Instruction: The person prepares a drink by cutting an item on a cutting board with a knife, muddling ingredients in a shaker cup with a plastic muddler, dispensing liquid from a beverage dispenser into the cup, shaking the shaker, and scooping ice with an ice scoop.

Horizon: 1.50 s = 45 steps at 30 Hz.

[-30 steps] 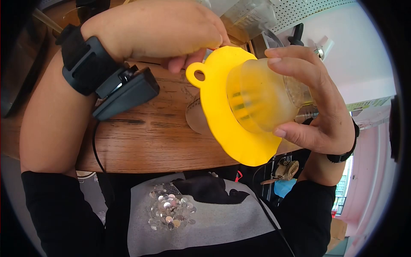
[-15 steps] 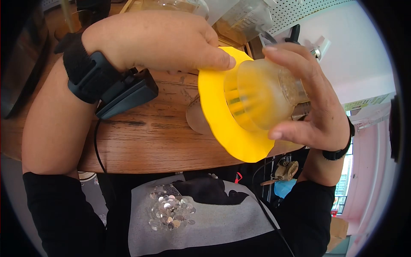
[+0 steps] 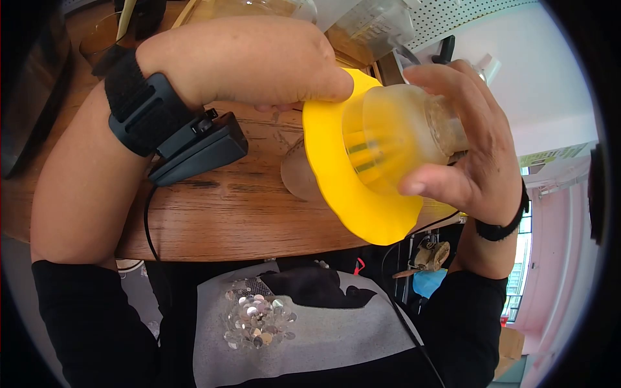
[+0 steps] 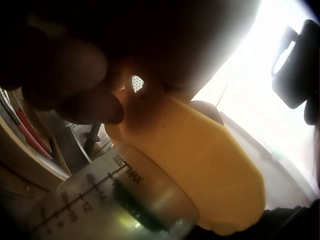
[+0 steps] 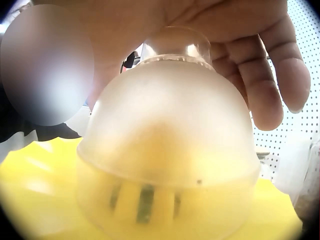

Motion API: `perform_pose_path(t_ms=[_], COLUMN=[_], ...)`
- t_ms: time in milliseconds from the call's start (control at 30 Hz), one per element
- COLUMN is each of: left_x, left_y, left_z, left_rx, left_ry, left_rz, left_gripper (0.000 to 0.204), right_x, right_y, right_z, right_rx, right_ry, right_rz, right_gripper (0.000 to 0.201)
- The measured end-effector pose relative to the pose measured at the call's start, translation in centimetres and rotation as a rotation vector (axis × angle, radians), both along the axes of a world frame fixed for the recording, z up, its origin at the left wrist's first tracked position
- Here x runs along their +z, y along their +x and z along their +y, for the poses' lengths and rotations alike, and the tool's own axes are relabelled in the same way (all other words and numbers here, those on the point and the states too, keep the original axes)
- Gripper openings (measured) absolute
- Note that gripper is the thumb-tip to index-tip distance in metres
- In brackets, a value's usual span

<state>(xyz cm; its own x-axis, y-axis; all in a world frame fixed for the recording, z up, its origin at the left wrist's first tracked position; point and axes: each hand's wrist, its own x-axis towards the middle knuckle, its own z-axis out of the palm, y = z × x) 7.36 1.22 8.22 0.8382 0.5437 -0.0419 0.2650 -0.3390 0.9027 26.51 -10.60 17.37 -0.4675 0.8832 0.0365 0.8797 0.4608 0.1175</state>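
A yellow scalloped juicer plate (image 3: 369, 213) sits on a clear measuring cup (image 4: 85, 200) whose printed scale reads MAX. A frosted dome (image 5: 170, 115) covers the slotted middle of the plate and ends in a clear knob (image 5: 177, 42). My left hand (image 3: 259, 61) pinches the plate's rim at its looped tab, thumb over it and fingers under it. Around the dome my right hand (image 3: 482, 139) is spread, palm by the knob. In the right wrist view its fingers (image 5: 267, 102) hang beside the dome with a gap between.
All this stands on a wooden table (image 3: 239, 220). Behind it are a clear pitcher (image 3: 372, 32) and a white pegboard (image 3: 466, 22). A glass with a stick (image 3: 103, 39) stands at the far left. A thin cable (image 3: 147, 216) runs from the left wrist camera over the table edge.
My left hand has moved over the rim, its thumb now on top and covering the tab. My right hand has shifted around the dome, thumb slightly inward. The cup has stayed in place.
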Motion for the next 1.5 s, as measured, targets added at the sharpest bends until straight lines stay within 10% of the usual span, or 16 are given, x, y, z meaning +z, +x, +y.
perform_pose_path(t_ms=[233,467,500,567,800,867,1000,1067,1200,1500], left_x=[-1.0,-2.7,-1.9,-0.1,-1.6,-2.8,-1.7,0.2,-0.8,-1.3], left_y=[0.4,0.6,0.5,0.1,0.5,0.8,0.4,0.1,0.3,0.5], left_z=[0.7,1.7,1.3,-0.2,0.6,1.7,1.0,-0.3,0.0,0.2], left_rx=[-0.075,-0.198,-0.196,-0.003,-0.034,-0.166,-0.143,0.021,0.015,0.008], left_ry=[0.239,0.642,0.644,-0.093,-0.035,0.667,0.647,-0.047,0.006,0.115], left_rz=[-0.102,-0.342,-0.342,-0.006,-0.079,-0.344,-0.307,0.031,-0.058,-0.116], left_gripper=[0.027,0.027,0.027,0.027,0.028,0.027,0.028,0.029,0.03,0.03], right_x=[0.8,-0.2,-0.1,0.2,0.0,0.1,-0.4,-0.2,0.5,-0.1], right_y=[2.3,-0.5,-0.2,0.6,2.2,0.2,0.4,0.9,2.7,-0.1], right_z=[1.2,-0.3,-0.1,0.3,0.7,-0.4,-0.2,0.0,1.0,-0.2], right_rx=[0.394,-0.038,-0.037,0.129,0.351,0.014,-0.086,0.062,0.384,0.043], right_ry=[-0.171,0.008,0.009,-0.082,-0.142,-0.023,-0.013,-0.037,-0.163,0.029], right_rz=[0.242,0.041,0.041,0.244,0.224,0.063,0.068,0.24,0.202,0.027], right_gripper=[0.081,0.088,0.088,0.088,0.087,0.09,0.095,0.094,0.08,0.094])
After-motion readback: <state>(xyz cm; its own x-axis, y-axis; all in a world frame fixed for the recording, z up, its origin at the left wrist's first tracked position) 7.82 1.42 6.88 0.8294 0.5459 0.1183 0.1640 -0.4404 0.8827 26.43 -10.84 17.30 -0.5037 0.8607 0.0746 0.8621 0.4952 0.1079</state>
